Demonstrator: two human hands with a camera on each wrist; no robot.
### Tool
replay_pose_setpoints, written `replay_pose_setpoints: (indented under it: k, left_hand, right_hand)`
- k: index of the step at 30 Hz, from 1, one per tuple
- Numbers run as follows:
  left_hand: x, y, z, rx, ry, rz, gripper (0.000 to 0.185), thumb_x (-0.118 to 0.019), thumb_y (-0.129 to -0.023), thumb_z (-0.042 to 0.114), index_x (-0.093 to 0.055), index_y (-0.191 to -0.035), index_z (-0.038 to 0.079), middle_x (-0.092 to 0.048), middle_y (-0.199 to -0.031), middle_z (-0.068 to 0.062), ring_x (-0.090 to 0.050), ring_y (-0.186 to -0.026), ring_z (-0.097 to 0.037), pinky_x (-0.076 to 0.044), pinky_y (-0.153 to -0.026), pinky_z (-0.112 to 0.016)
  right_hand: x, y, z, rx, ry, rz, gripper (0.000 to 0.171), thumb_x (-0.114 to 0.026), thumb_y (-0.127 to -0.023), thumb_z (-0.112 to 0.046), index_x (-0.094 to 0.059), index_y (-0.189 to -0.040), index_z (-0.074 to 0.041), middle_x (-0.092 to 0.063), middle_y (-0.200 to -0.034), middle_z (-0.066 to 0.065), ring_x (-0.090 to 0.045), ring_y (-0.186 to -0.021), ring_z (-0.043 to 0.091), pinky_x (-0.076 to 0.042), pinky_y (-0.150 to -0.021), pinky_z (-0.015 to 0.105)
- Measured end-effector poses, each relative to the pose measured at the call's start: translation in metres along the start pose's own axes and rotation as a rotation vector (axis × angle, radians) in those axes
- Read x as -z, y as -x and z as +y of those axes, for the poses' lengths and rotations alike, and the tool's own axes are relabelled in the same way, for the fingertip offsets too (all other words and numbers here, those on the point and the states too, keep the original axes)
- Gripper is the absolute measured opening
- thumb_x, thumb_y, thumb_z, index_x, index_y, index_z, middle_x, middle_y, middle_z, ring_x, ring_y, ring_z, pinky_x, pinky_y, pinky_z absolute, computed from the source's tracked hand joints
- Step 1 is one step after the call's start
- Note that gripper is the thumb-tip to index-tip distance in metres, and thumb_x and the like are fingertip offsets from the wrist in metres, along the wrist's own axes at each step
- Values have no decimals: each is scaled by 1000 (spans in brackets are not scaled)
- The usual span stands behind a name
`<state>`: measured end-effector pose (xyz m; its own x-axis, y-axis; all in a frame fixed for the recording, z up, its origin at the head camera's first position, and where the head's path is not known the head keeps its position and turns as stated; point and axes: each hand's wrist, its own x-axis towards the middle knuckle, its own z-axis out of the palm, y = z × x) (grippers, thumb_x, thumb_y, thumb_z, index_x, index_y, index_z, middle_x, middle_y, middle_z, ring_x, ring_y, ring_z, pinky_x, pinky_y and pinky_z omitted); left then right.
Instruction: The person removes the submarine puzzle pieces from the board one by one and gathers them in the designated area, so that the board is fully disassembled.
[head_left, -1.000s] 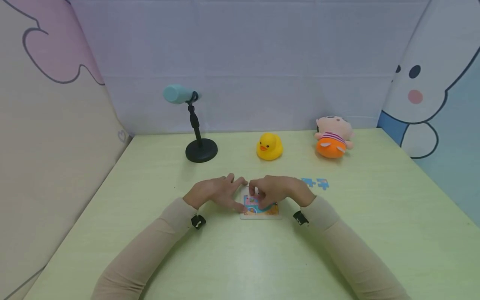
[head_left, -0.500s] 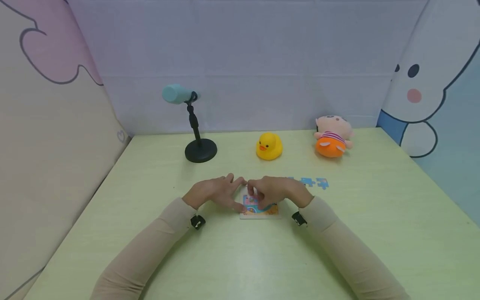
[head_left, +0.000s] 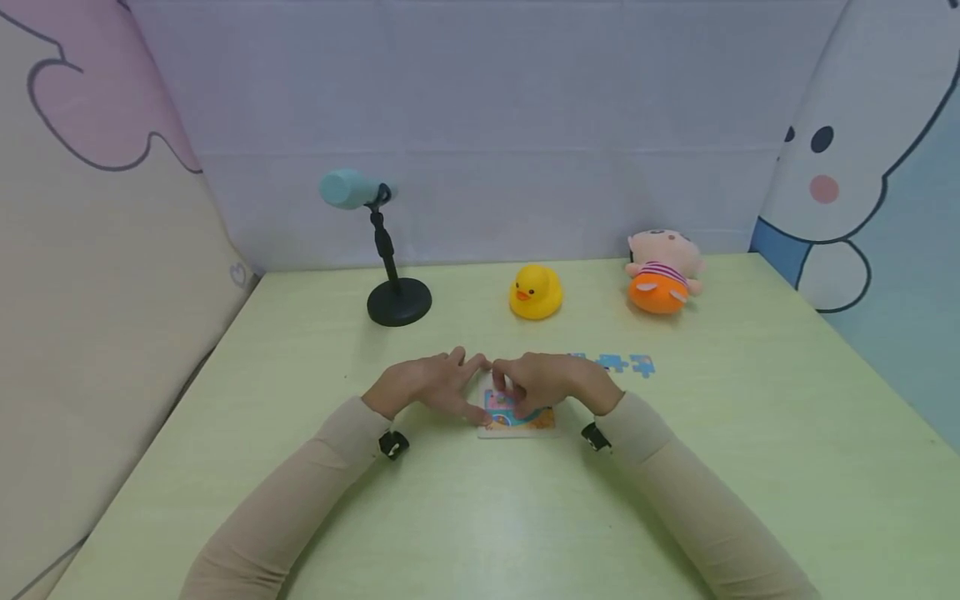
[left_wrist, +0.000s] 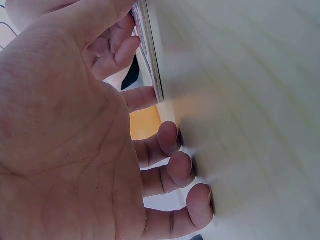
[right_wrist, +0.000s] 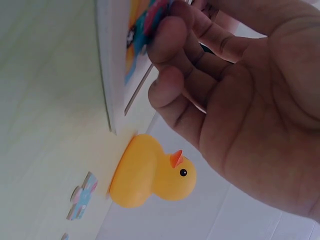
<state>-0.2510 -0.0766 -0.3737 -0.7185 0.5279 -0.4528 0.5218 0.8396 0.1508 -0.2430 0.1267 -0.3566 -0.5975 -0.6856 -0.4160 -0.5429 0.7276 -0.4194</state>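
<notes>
Puzzle board [head_left: 517,421] lies flat on your green table [head_left: 465,517]. Your left hand [head_left: 427,385] steadies its left edge with straight fingers; your right hand [head_left: 551,382] pinches a piece over it. Behind the board, loose pieces [head_left: 626,364], then a duck [head_left: 535,292].

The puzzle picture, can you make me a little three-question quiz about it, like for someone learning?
1. True or false: the rubber duck stands between the microphone stand and the plush toy.
2. Which hand presses a piece onto the puzzle board? A) left hand B) right hand
3. Fill in: the loose puzzle pieces on the table are mostly ____ in colour.

Key: 1 true. 2 B; the left hand steadies the board's edge. 3 blue.
</notes>
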Motion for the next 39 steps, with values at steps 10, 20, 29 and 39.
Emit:
replay_pose_setpoints:
  k: [10,20,29,39]
  left_hand:
    - [1,1,1,13,2,-4,87,-62,-84,72,-28,-150,27,-43,-125,-12,-52,-108,-27,-48,-90,-46]
    - [0,1,1,18,-13,-12,87,-62,-84,72,-27,-150,28,-42,-128,-13,-52,-109,-27,-48,-90,-46]
    - [-2,0,2,12,-13,-8,86,-61,-85,71,-27,-151,28,-42,-131,-14,-52,-110,-28,-48,-92,-46]
    - [-2,1,1,8,-9,-2,85,-62,-85,70,-28,-151,29,-43,-133,-14,-52,-109,-27,-47,-91,-44]
  right_hand:
    - [0,0,-1,-7,-11,12,34,-75,-90,-12,-49,-111,-15,-60,-82,0,-56,-73,15,-46,-72,30]
    - [1,1,0,12,-45,29,20,-65,-99,-16,-48,-109,-13,-58,-82,2,-52,-67,15,-43,-65,26]
    - [3,3,2,25,-114,-3,4,-48,-106,-12,-48,-103,-11,-51,-71,1,-45,-58,12,-39,-59,22]
    - [16,15,9,-4,-95,9,4,-52,-104,-14,-50,-102,-11,-56,-80,2,-49,-67,13,-40,-65,26]
